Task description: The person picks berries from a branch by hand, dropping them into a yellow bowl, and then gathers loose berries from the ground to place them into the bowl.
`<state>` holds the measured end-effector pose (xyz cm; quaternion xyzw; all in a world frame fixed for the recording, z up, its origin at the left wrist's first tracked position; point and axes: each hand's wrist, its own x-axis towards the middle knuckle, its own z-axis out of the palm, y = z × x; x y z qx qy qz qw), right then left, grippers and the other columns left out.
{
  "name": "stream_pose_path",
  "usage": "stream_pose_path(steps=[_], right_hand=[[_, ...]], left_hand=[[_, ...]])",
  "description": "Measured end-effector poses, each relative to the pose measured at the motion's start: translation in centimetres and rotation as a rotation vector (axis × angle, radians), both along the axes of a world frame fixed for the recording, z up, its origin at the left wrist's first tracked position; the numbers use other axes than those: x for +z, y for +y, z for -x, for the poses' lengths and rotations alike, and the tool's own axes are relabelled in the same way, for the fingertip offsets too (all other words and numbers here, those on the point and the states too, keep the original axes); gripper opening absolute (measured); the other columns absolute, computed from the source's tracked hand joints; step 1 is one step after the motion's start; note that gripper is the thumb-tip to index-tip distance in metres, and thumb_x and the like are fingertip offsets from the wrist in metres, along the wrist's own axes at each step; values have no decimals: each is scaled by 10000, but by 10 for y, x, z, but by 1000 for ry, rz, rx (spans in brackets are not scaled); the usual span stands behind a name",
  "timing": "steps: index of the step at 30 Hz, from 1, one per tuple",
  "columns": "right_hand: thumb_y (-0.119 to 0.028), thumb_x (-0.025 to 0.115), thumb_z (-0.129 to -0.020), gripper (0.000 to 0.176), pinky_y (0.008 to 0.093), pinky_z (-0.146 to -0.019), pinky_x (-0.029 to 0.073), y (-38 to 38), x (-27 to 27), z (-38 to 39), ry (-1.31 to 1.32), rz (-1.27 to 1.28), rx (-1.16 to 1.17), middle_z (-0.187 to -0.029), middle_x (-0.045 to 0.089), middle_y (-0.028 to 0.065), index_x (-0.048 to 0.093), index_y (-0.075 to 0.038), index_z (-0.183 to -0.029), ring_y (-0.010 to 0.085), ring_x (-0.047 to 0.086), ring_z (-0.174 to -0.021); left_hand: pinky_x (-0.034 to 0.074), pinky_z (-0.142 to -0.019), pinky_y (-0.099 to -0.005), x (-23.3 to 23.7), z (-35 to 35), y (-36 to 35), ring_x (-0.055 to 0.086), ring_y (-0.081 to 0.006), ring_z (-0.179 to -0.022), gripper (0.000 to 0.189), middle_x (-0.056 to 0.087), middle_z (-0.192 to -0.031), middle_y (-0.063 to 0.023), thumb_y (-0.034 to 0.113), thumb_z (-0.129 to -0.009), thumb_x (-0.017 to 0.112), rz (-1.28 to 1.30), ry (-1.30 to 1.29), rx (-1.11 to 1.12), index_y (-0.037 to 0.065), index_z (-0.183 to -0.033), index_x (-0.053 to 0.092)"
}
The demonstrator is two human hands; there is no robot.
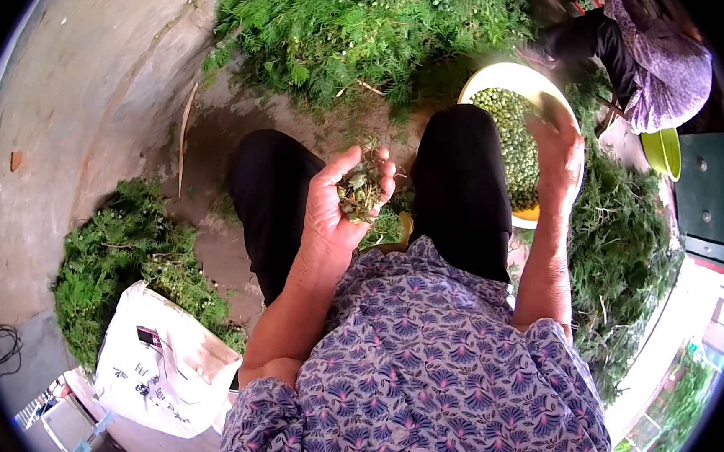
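Left hand [330, 205] cups scraps [360, 194] between knees [464, 145]; right hand [559, 152], grip unclear, over basin rim [515, 72].

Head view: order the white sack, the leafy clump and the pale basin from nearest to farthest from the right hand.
1. Pale basin: right side, at the right hand.
2. Leafy clump: near centre, in the left hand.
3. White sack: lower left.
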<state>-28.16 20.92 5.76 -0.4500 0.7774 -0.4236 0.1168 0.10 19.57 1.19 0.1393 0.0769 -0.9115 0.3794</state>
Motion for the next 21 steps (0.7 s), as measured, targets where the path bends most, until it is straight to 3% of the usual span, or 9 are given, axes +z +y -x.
stream_pose_path(steps=[2,4,8,10,14,16,18,20,21], right_hand=[[-186,664,-812,392,300,-850,480,1,11,-32,-311,-34,249,-1071,623,124,582,-48,-1169,203,591,-998],[-229,594,-864,414,305,-854,467,-1,9,-69,-650,-48,513,-1072,619,148,541,19,-1192,205,593,-967],[-220,487,-944,357,265,-817,470,-3,-3,-108,-894,-139,728,-919,631,87,534,29,-1194,141,588,-871],[-249,484,-947,370,271,-796,474,-1,5,-114,-925,-171,766,-857,610,67,543,31,-1181,118,581,-833],[-242,614,-871,362,245,-652,493,2,3,-115,-813,-46,853,-845,625,65,591,42,-1096,84,581,-737],[-154,661,-831,279,246,-629,497,2,7,-120,-837,-67,804,-817,622,69,625,23,-1043,102,591,-721],[-63,675,-792,179,247,-630,500,2,7,-125,-376,80,766,-825,628,77,669,-11,-963,115,599,-719],[16,661,-764,134,245,-621,499,0,1,-128,-384,119,728,-813,628,77,690,-27,-888,122,597,-701],[17,658,-770,119,245,-612,496,-2,-1,-126,-535,110,698,-801,625,71,688,-20,-880,119,590,-694]], left_hand=[[530,-667,-354,-2,3,1,564,-270,-814,159,579,-936,-158,148,-888,527,47,-42,45,8,-948,574],[519,-652,-350,-1,3,1,554,-272,-817,144,571,-939,-153,153,-886,531,67,-54,19,29,-937,584],[502,-623,-327,8,5,4,550,-267,-820,151,550,-944,-136,165,-885,533,164,-77,28,45,-954,592],[502,-619,-324,9,5,5,552,-263,-806,154,563,-928,-138,162,-888,525,165,-91,16,46,-966,589],[522,-576,-330,11,4,4,598,-251,-721,208,605,-833,-128,172,-894,516,119,-208,-6,-7,-991,561],[531,-558,-326,14,8,5,612,-240,-699,223,610,-821,-123,174,-893,517,114,-201,20,-23,-995,546],[535,-553,-319,15,11,7,612,-230,-696,206,609,-819,-117,171,-895,514,108,-282,39,-10,-987,546],[527,-561,-321,11,10,8,608,-241,-708,199,605,-832,-124,177,-897,519,39,-311,68,-3,-979,546],[521,-557,-320,13,9,7,607,-246,-718,195,605,-845,-138,171,-888,532,61,-300,44,1,-983,548]])
